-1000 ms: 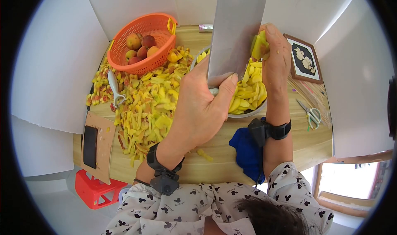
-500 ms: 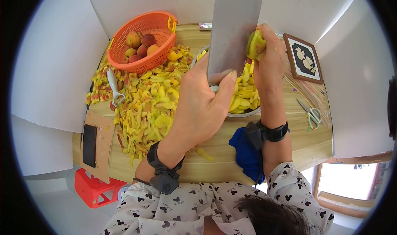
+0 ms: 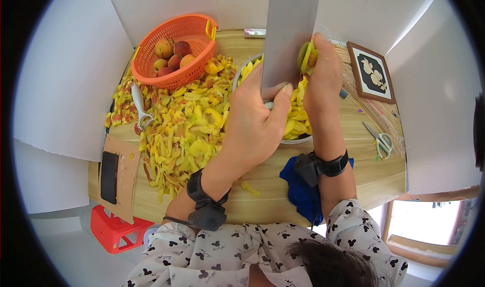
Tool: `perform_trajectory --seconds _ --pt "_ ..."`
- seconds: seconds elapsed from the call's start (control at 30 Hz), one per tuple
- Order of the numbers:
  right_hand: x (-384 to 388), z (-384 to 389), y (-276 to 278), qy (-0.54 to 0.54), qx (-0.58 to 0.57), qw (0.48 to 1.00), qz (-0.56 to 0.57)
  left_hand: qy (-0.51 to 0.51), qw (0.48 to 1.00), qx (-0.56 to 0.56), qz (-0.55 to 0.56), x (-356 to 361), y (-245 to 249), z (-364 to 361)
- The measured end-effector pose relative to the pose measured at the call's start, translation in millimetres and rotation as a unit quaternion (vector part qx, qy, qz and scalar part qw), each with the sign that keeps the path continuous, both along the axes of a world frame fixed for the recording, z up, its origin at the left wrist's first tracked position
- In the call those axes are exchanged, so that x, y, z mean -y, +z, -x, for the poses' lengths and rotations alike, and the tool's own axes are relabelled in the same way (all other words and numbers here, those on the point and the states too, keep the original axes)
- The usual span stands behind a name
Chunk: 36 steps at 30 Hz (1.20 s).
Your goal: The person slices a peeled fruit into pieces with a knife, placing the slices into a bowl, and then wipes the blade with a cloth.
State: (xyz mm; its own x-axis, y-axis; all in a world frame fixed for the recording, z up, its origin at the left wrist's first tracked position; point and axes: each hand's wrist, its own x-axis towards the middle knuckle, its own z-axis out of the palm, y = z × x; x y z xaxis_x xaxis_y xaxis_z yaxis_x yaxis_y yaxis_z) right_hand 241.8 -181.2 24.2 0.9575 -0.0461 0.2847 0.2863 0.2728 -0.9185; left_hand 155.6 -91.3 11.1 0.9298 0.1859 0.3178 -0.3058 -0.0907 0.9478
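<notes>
1. Holding a big knife (image 3: pixel 290 34) in the left hand (image 3: pixel 257 115), closed tight round the handle, with the thumb on the flat of the blade near its bottom.
2. Holding a yellow piece of fruit (image 3: pixel 309 58) in the right hand (image 3: pixel 326 72), half curled, at the finger ends. Very near the blade; cannot tell about touching.
3. Below both hands, on the wooden surface (image 3: pixel 252 206), a round metal bowl (image 3: pixel 298 141), partly hidden by the left hand and the knife. Full of thin yellow slices (image 3: pixel 298 120) inside.
4. Left of the bowl, a big messy pile of yellow and red peels (image 3: pixel 189 140). Lying at its left side, a white peeler (image 3: pixel 137 100).
5. Behind the pile, an orange basket (image 3: pixel 174 82) full of little holes, with yellow handles. Inside, some round red and yellow fruits (image 3: pixel 164 48).
6. At the left edge, a black phone (image 3: pixel 109 178) on a brown board (image 3: pixel 130 171). Lower down, beside the surface, a red stool (image 3: pixel 118 236).
7. Partly under the right forearm in view, a blue cloth (image 3: pixel 298 186).
8. On the right, scissors (image 3: pixel 381 141) with green and white handles, near thin sticks (image 3: pixel 369 107). Farther back, a picture (image 3: pixel 373 75) in a brown frame.
9. Wearing black straps (image 3: pixel 333 165) on both wrists.
</notes>
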Motion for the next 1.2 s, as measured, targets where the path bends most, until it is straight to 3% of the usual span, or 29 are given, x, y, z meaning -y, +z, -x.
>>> perform_trajectory --seconds 0.13,0.2,0.43,0.5,0.6,0.93,1.03,1.1,1.2 --pt "4.7 -14.0 -15.9 -0.071 0.108 0.983 0.127 0.001 1.0 0.005 0.003 1.3 2.1 -0.4" --pt "4.8 -17.1 -18.6 -0.159 0.209 0.941 0.213 -0.031 0.996 -0.058 0.053 -0.4 12.6 2.8" --pt "6.3 -27.9 -21.0 -0.184 0.212 0.929 0.239 -0.076 0.981 -0.065 0.163 -8.8 4.0 -8.3" --pt "10.5 -28.3 -15.6 -0.038 0.03 0.993 0.111 -0.083 0.985 -0.072 0.136 -8.8 2.4 -8.3" --pt "15.6 -29.9 -12.2 0.043 -0.031 0.998 0.042 -0.035 0.995 -0.048 0.082 -5.8 5.6 -5.8" --pt "19.1 -29.0 -7.3 0.108 -0.042 0.993 0.03 -0.013 0.997 -0.045 0.054 -6.4 10.6 -1.4" --pt "22.1 -34.3 -12.8 0.13 -0.062 0.989 -0.002 0.002 0.996 -0.039 0.085 -5.2 9.3 -2.9" --pt "22.6 -35.8 -15.0 0.162 -0.093 0.979 -0.085 -0.004 0.995 -0.043 0.09 -5.9 10.6 -2.1" --pt "19.6 -29.2 -12.0 0.136 -0.086 0.984 -0.076 -0.006 0.995 -0.044 0.085 -4.5 10.8 -1.2"
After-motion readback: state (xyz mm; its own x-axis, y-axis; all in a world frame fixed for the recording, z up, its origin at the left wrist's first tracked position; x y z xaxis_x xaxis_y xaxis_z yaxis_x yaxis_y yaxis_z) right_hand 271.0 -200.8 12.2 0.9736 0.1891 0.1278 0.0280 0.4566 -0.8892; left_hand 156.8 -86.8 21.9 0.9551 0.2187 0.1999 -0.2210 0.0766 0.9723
